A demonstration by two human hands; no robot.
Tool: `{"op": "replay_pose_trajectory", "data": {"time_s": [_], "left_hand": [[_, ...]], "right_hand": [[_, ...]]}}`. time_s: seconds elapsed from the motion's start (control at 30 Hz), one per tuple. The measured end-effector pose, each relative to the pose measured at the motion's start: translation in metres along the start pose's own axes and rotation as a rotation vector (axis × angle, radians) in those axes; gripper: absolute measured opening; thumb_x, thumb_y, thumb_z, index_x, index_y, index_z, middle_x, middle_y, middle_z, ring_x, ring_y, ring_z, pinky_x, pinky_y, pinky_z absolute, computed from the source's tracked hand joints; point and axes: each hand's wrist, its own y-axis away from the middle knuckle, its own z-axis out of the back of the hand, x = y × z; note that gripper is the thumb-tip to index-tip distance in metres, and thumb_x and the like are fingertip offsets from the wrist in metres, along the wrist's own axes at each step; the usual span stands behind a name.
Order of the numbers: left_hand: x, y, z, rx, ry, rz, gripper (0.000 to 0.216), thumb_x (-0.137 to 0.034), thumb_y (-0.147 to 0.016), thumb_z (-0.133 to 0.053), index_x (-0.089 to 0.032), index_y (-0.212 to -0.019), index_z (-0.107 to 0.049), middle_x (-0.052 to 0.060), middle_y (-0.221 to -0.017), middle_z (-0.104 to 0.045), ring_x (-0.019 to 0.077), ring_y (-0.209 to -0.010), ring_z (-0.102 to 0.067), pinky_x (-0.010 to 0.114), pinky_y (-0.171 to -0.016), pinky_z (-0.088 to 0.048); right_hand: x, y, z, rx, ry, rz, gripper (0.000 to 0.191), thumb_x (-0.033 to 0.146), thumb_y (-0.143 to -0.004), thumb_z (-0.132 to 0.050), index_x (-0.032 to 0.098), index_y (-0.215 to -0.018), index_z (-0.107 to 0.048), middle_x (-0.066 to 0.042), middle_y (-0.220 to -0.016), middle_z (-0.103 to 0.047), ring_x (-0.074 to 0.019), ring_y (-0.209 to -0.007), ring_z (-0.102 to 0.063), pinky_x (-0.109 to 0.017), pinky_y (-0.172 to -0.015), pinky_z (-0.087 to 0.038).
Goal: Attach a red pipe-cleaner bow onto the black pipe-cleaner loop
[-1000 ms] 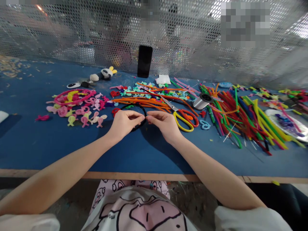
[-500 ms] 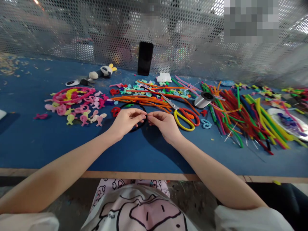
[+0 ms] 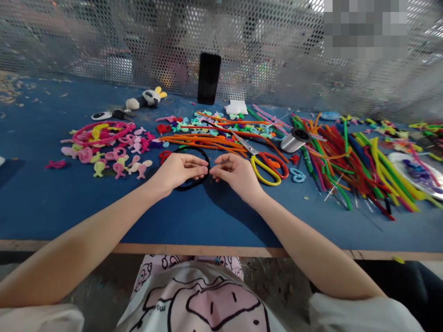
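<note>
A black ring [image 3: 192, 186], its surface perhaps fuzzy like pipe cleaner, is held upright at the middle of the table. My left hand [image 3: 180, 171] has its fingers closed on the ring's right side. My right hand [image 3: 235, 174] pinches at the same edge, fingertips close to the left ones; whether a thin wire is between them is too small to tell. Just right of my right hand lie scissors [image 3: 265, 168] with yellow and red handles. Orange pipe cleaners [image 3: 207, 143] lie behind the ring, and a red twisted piece [image 3: 164, 157] is partly hidden by my left hand.
Pink and yellow twisted pieces [image 3: 119, 157] lie on the left. A wire spool [image 3: 295, 140] stands right of the scissors, beside many coloured pipe cleaners [image 3: 360, 166]. A black phone [image 3: 209, 78] leans on the perforated metal screen [image 3: 270, 50]. A plush keychain [image 3: 147, 98] lies behind.
My right hand's fingers have opened out a little and shifted slightly at the ring's edge. The ring shows more fully beside my left hand. The view has tilted slightly.
</note>
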Motion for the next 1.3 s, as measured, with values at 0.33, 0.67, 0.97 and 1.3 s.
{"op": "replay_pose_trajectory", "data": {"time_s": [0.33,0.67,0.97,1.3], "left_hand": [[0.0005,-0.0011,-0.0001,0.007,-0.03,-0.034,0.025,-0.032,-0.07,-0.082,-0.016,-0.088,-0.079,0.005,-0.074,-0.076,0.0137,-0.065,-0.066,0.028,-0.069,-0.057],[-0.0051,0.002,-0.0018,-0.003,-0.011,-0.061,0.031,-0.027,-0.075,-0.077,-0.016,-0.103,-0.069,0.005,-0.08,-0.076,0.0175,-0.077,-0.072,0.031,-0.076,-0.058],[-0.004,0.0016,-0.0001,0.025,0.041,-0.013,0.032,-0.031,-0.069,-0.082,-0.015,-0.096,-0.073,0.005,-0.076,-0.075,0.0157,-0.072,-0.069,0.029,-0.072,-0.057],[-0.0026,0.0013,0.0016,0.024,-0.022,-0.019,0.029,-0.039,-0.066,-0.084,-0.017,-0.085,-0.078,0.004,-0.07,-0.074,0.0142,-0.065,-0.065,0.029,-0.069,-0.056]], "right_hand": [[0.0008,0.0009,-0.0004,0.043,0.026,0.023,0.034,0.035,-0.069,-0.082,0.018,-0.094,-0.065,-0.002,-0.07,-0.072,-0.0161,-0.061,-0.068,-0.032,-0.062,-0.058],[0.0023,-0.0001,0.0,-0.014,-0.088,-0.081,0.042,0.038,-0.06,-0.089,0.018,-0.085,-0.061,0.0,-0.065,-0.07,-0.0144,-0.058,-0.067,-0.03,-0.06,-0.057],[0.0058,0.0019,0.0009,0.039,-0.033,-0.034,0.036,0.041,-0.063,-0.088,0.016,-0.082,-0.072,-0.002,-0.066,-0.071,-0.0139,-0.059,-0.066,-0.03,-0.062,-0.058],[0.0054,0.0029,0.0004,0.07,-0.015,-0.022,0.034,0.04,-0.063,-0.088,0.017,-0.084,-0.073,-0.002,-0.067,-0.072,-0.0149,-0.06,-0.067,-0.032,-0.063,-0.058]]}}
